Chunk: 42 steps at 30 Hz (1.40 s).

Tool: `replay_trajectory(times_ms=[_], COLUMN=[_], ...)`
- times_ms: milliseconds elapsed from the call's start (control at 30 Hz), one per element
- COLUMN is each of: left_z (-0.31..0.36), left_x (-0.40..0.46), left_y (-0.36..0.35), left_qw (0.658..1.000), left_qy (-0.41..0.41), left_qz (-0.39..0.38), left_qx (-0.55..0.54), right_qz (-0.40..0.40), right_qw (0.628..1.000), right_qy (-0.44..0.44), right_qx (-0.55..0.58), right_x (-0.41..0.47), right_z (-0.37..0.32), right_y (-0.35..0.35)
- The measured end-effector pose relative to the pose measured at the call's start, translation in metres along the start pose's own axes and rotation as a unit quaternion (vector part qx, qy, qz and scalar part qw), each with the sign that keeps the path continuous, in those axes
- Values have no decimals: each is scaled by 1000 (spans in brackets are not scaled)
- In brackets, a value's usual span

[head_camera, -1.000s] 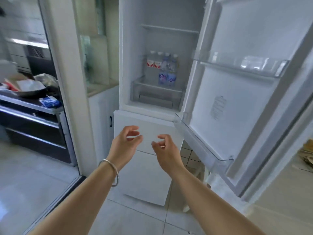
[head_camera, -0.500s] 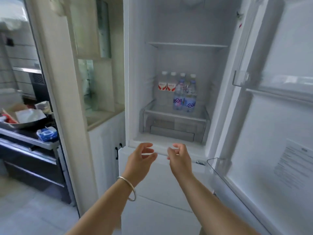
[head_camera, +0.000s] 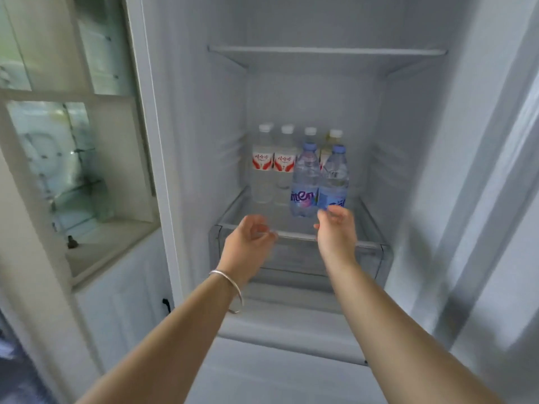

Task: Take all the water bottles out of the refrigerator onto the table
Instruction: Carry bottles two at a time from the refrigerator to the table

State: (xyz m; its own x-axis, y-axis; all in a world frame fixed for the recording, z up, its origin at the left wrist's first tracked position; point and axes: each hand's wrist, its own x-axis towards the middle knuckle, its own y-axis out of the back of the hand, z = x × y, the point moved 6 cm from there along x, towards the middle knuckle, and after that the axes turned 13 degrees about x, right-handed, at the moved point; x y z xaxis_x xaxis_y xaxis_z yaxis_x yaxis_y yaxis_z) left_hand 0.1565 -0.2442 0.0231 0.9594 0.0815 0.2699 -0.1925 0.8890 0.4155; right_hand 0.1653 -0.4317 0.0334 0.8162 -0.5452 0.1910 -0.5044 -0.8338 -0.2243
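Hands (head_camera: pixel 248 243) (head_camera: pixel 335 233) near 6 shelved bottles (head_camera: pixel 304 182)

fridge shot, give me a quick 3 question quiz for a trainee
1. How many bottles stand in the fridge?
2. True or false: the left hand holds a bottle.
3. Which caps do the two front bottles have: A white, B blue, C red?

Key: 1. Six: four at the back, two in front. 2. False; both the left and the right hand are empty, just short of the bottles. 3. B.
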Motion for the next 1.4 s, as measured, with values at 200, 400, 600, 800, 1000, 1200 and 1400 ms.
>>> replay_trajectory(times_ms=[200, 400, 600, 800, 1000, 1200, 1400], left_z=[15, 16, 9, 15, 9, 10, 36], left_x=[105, 168, 196, 209, 217, 208, 182], left_y=[-56, -99, -130, -141, -149, -139, -100], left_qw=[995, 991, 984, 980, 987, 986, 984], left_qy=[-28, -92, -101, -106, -97, -82, -89], left_qz=[-82, -84, -66, -63, -62, -4, 2], left_qx=[-48, -58, -127, -156, -112, -145, -153], right_qz=[86, 95, 61, -36, -37, -25, -30], right_qw=[992, 985, 986, 990, 998, 995, 991], right_qy=[87, 112, 128, 119, 43, 93, 130], right_qx=[-15, -87, -83, -68, -41, -9, 26], right_x=[75, 124, 153, 174, 188, 176, 142], right_z=[-5, 17, 27, 27, 48, 36, 2], right_y=[2, -2, -8, -23, -21, -20, -28])
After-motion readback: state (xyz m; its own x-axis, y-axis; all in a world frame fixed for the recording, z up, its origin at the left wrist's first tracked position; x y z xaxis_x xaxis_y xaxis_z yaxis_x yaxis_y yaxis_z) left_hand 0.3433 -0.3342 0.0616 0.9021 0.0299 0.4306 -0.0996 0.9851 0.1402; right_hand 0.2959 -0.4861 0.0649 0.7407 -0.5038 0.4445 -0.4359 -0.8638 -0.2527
